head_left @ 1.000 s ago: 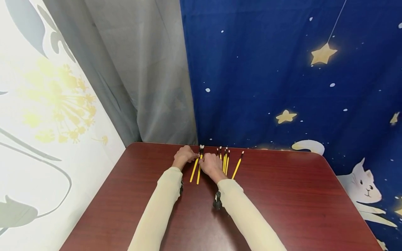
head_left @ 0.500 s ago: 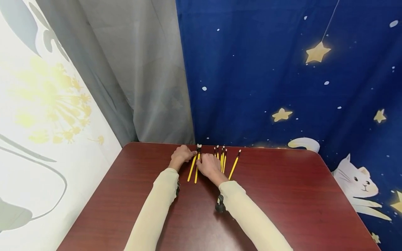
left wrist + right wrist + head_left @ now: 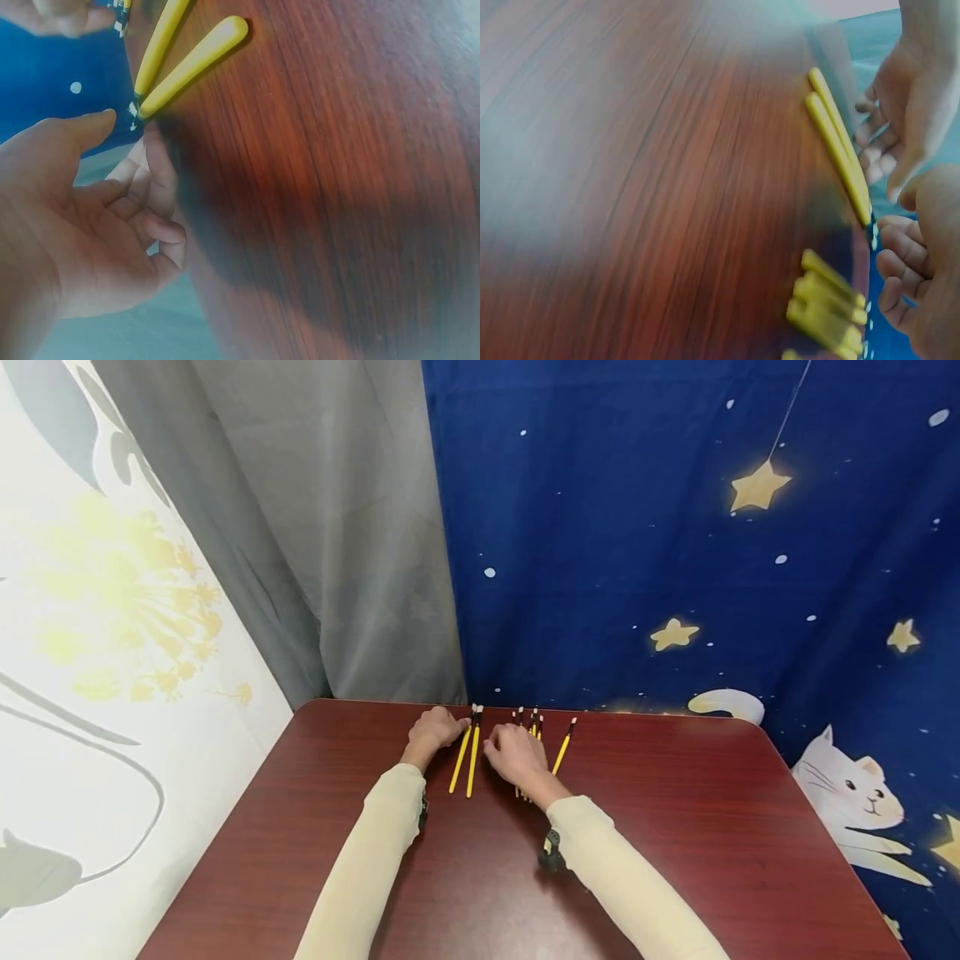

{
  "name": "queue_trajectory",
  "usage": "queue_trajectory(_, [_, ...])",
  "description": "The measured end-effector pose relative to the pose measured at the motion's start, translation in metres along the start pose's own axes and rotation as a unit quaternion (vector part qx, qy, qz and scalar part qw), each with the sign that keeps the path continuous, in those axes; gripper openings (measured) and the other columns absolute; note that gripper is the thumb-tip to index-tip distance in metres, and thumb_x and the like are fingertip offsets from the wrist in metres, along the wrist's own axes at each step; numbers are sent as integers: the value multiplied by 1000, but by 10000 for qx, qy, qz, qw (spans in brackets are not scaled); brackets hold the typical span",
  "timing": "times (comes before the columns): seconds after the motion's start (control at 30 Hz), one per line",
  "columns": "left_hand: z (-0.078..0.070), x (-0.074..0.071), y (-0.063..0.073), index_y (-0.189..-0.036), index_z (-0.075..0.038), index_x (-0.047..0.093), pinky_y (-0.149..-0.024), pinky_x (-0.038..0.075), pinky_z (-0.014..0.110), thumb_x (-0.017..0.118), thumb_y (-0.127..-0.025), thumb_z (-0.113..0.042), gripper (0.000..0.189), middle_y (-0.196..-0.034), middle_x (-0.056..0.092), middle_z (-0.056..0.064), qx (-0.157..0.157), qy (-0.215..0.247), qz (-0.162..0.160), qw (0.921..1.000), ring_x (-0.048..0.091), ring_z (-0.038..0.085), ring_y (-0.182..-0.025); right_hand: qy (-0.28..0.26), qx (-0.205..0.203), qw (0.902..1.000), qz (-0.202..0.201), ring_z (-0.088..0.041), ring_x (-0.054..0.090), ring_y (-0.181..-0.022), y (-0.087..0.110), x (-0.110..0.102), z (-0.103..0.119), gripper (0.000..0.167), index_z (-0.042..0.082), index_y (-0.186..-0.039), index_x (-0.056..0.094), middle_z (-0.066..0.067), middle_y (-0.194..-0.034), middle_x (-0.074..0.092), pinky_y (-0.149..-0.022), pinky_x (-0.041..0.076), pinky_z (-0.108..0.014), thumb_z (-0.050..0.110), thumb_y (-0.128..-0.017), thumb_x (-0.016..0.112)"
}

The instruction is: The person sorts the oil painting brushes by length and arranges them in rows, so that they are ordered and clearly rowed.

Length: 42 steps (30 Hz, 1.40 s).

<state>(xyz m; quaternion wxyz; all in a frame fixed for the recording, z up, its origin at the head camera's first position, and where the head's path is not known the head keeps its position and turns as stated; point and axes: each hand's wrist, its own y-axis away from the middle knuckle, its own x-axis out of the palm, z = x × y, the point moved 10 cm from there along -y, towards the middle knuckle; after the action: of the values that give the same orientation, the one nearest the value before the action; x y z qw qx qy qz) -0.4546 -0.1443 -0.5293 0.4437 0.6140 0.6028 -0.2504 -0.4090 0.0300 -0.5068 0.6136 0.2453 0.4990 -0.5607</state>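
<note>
Two slim paintbrushes with yellow handles, dark necks and white tips lie close together on the table, a left one (image 3: 459, 766) and a right one (image 3: 472, 767). My left hand (image 3: 433, 729) rests just left of their tip ends, its thumb apart from the loosely bent fingers; the left wrist view shows nothing in its grasp. To the right of the pair hovers my right hand (image 3: 517, 753), fingers loosely curled around nothing. It partly covers a group of similar paintbrushes (image 3: 825, 311). One more paintbrush (image 3: 564, 750) lies slanted to the right of that hand.
The reddish-brown table (image 3: 675, 827) has its far edge just beyond the brush tips. Behind it hang a grey curtain (image 3: 375, 543) and a blue star-patterned curtain (image 3: 600, 527). A white patterned curtain (image 3: 112, 693) is on the left.
My right hand has let go of the right paintbrush of the pair and moved right, over the group. The left hand stays beside the pair. The head view has shifted slightly.
</note>
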Motion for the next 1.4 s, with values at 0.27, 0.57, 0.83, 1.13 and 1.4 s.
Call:
queue_trajectory(0.27, [-6, -7, 4, -83, -15, 61, -65, 42, 34, 64, -103, -51, 41, -72, 55, -1, 627, 155, -361, 9973, 52, 20, -67, -17, -69, 9994, -348, -15, 64, -73, 14, -36, -56, 17, 22, -93, 75, 5, -85, 69, -61, 50, -34, 38, -97, 71])
queue_trajectory(0.57, [-38, -5, 25, -132, -12, 66, -79, 54, 38, 72, -99, -46, 48, -103, 72, 1, 1753, 267, -963, 9794, 65, 18, -82, -114, 185, 9997, 54, -12, 60, -77, 29, -57, -103, 23, 21, -103, 73, 5, -89, 65, -64, 48, -32, 43, -95, 75])
queue_trajectory(0.83, [-76, 14, 51, -137, -12, 65, -80, 55, 37, 74, -97, -48, 54, -108, 71, 1, 2364, -307, -1017, 9658, 64, 15, -84, 4, 257, 9996, 66, -12, 55, -72, 40, -69, -122, 23, 17, -106, 73, 3, -88, 63, -62, 44, -31, 36, -95, 78])
queue_trajectory(1.13, [-105, 25, 67, -134, -10, 67, -74, 52, 34, 77, -95, -45, 53, -102, 69, 0, 2722, -435, -986, 9562, 62, 15, -82, 3, 512, 9986, -144, -12, 61, -74, 49, -64, -131, 15, 19, -105, 72, 5, -88, 66, -62, 48, -34, 28, -95, 78])
queue_trajectory(1.4, [-101, 36, 65, -134, -8, 65, -99, 52, 48, 81, -86, -61, 73, -105, 73, 1, 2212, -868, -1115, 9649, 70, 22, -94, -176, 1476, 9873, -566, -24, 71, -79, 53, -59, -143, 15, 19, -97, 78, 2, -85, 75, -70, 56, -47, 33, -95, 74])
